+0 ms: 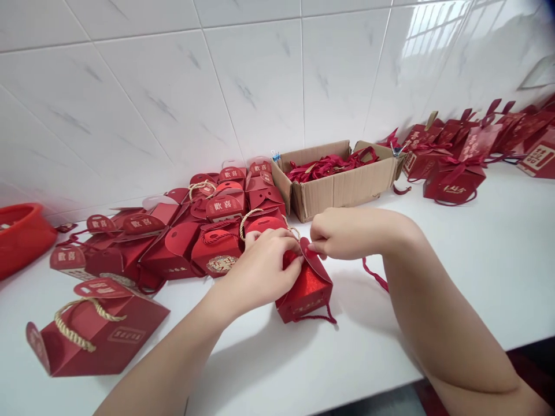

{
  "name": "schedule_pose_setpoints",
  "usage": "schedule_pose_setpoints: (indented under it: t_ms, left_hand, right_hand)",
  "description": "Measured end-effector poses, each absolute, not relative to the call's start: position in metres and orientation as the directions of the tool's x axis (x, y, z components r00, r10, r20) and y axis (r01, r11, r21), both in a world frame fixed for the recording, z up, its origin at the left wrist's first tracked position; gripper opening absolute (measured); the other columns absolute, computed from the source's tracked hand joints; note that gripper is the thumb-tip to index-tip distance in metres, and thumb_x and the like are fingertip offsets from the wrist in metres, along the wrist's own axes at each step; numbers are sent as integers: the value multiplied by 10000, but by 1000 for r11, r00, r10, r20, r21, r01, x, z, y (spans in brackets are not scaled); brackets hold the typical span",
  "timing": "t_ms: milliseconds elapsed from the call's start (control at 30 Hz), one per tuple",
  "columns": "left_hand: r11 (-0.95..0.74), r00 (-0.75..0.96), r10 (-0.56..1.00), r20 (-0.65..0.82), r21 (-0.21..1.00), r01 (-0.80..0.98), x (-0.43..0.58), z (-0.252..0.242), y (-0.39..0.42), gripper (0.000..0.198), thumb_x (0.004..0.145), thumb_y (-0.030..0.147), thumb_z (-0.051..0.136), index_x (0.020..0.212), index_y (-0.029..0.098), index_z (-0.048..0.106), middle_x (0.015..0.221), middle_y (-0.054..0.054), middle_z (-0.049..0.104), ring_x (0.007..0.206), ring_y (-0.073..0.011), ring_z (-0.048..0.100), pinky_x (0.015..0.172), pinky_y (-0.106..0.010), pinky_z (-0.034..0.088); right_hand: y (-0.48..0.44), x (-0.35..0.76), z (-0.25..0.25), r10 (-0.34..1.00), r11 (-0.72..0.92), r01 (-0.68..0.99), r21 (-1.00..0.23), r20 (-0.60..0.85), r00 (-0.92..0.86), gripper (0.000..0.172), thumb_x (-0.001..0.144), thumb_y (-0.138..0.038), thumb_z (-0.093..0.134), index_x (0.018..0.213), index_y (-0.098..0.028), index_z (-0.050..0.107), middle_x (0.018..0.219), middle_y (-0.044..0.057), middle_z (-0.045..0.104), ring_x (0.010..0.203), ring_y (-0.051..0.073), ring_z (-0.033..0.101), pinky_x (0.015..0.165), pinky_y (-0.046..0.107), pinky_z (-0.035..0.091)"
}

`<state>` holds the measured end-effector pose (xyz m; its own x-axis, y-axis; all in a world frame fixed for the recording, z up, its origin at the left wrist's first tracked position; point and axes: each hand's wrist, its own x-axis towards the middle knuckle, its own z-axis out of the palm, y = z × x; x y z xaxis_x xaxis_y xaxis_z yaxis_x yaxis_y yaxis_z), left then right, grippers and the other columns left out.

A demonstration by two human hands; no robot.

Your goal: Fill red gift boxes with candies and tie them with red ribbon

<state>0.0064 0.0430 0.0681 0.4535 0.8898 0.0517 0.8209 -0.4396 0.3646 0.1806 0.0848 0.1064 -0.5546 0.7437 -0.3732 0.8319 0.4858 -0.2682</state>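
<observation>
A small red gift box stands on the white counter in front of me, a dark red ribbon running under it. My left hand is closed on the box's top at its left side. My right hand pinches the round red flap at the top of the same box. A gold cord handle loops up just behind my left fingers. A loose end of red ribbon trails out below my right wrist.
A heap of several red gift boxes lies to the left against the tiled wall. A larger red box with a rope handle sits front left. A cardboard carton holds red ribbons. More ribboned boxes stand at right. A red basin sits far left.
</observation>
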Motion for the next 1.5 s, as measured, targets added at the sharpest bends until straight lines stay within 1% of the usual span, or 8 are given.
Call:
schedule_pose_setpoints:
  t_ms: [233,400,533,733,1067,1233,1367,1500]
  left_hand:
    - [-433,421,895,147,512,742,6,72,47,150,856,224,439,785,201,568,877,-22,598,863,-196,547,853,-402,405]
    - [-367,321,923,211,732,574,2,86,41,142,890,274,456,789,199,520,835,2,550,794,-150,527,726,-280,436]
    - [-377,250,923,292,813,444,-3,98,32,117,899,297,490,836,207,530,753,21,530,712,-126,512,639,-238,420]
    - [-399,224,917,330,728,557,-10,106,24,136,895,335,498,875,212,554,690,25,514,588,-111,463,529,-231,366]
    - [-257,348,919,-188,386,886,-10,86,34,392,838,571,456,1053,248,512,683,6,611,586,-194,572,466,-268,326]
    - [-236,342,919,-195,422,875,-6,81,37,391,811,615,461,884,232,485,673,7,573,552,-174,529,450,-262,326]
    - [-241,370,911,-181,496,834,-11,86,37,328,810,529,502,954,235,485,720,4,595,585,-172,552,491,-266,379]
    - [-259,462,860,-215,597,759,-27,98,40,313,812,415,512,1068,236,488,803,-16,625,659,-170,584,570,-274,443]
  right_hand:
    - [89,191,109,758,553,721,-417,-109,-644,352,827,-514,531,903,-190,642,834,56,636,725,184,572,633,282,400]
    - [93,187,110,565,617,453,-644,-37,-824,552,675,-519,717,1121,-217,592,1027,38,645,911,196,578,764,274,424]
    - [94,183,113,544,561,304,-770,66,-837,421,736,-484,685,1032,-191,619,962,28,655,843,157,575,710,255,421]
    - [85,190,121,645,467,207,-860,171,-745,306,856,-469,566,789,-172,601,773,15,622,713,118,551,608,234,400]
    - [56,201,135,786,618,78,-783,611,-94,307,892,-529,437,822,-242,519,792,21,550,823,177,585,659,287,433]
    - [39,208,152,866,499,-10,-867,498,48,397,915,-503,303,665,-251,481,660,12,512,763,189,559,638,328,386]
    - [56,202,138,795,426,-86,-900,419,-439,213,871,-302,471,674,-223,482,674,-10,488,627,130,478,620,282,389]
    - [82,187,115,624,436,336,-835,11,-781,154,834,-279,522,714,-182,517,679,-16,449,596,105,419,533,239,333]
